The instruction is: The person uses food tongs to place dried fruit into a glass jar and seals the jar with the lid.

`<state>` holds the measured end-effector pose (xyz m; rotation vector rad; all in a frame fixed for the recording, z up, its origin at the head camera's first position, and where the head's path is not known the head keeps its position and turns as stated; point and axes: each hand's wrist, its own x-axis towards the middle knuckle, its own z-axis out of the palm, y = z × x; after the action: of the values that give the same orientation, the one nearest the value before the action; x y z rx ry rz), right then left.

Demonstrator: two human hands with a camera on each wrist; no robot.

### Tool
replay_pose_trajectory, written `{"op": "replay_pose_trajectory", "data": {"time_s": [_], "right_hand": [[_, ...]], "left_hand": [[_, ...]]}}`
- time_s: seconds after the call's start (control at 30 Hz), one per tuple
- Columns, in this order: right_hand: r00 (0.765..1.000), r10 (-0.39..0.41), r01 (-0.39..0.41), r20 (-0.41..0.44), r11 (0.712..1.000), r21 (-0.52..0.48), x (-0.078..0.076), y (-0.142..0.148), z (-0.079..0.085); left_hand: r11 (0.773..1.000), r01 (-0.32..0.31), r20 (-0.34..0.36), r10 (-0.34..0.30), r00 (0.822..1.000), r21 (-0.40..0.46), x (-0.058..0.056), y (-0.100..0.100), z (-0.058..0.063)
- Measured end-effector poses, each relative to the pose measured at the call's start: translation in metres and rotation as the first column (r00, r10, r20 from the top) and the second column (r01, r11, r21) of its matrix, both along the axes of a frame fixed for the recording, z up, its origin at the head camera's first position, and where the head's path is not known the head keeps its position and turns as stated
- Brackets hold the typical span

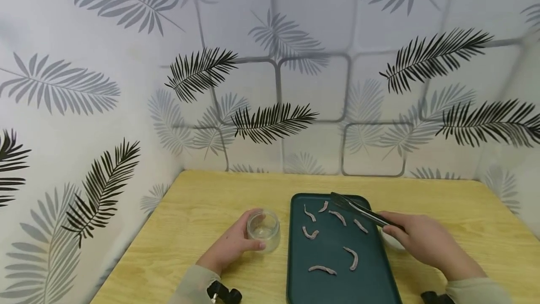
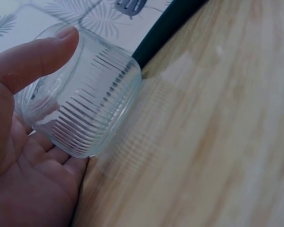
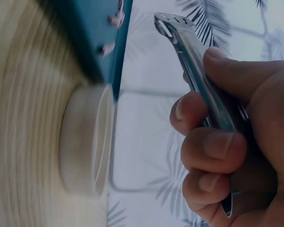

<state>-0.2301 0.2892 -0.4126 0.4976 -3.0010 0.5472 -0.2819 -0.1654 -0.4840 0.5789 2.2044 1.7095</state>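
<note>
In the head view my left hand (image 1: 232,244) holds a clear glass jar (image 1: 271,240) by its side, left of the tray. The left wrist view shows the jar's ribbed wall (image 2: 92,99), with the thumb on its near side and fingers behind and below. My right hand (image 1: 426,240) grips metal tongs (image 1: 379,218), their slotted tips over the far end of the dark green tray (image 1: 333,292). In the right wrist view the fingers and thumb curl round the tongs (image 3: 210,90), and nothing shows between the tips. Several small, curved, pinkish-grey strips (image 1: 322,269) lie spread on the tray.
A low white round lid or dish (image 3: 83,142) stands on the table beside the tray, partly hidden under my right hand in the head view. The wood-grain table (image 1: 236,191) ends at a leaf-patterned wall (image 1: 312,88) at the back and left.
</note>
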Motion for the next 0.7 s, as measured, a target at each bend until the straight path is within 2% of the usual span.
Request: {"op": "replay_pose_trajectory", "data": {"time_s": [0.3,0.7], "right_hand": [[0.992,0.076,-0.078,-0.103,0.997,-0.02,0.012,-0.035,0.01],[0.981,0.165,-0.166,-0.105,0.986,-0.003,0.012,-0.07,0.023]], "left_hand": [[1.0,-0.015,-0.02,0.014,1.0,-0.024,0.003,-0.001,0.0],[1.0,0.009,0.016,-0.01,1.0,0.006,0.004,0.0,0.001]]}}
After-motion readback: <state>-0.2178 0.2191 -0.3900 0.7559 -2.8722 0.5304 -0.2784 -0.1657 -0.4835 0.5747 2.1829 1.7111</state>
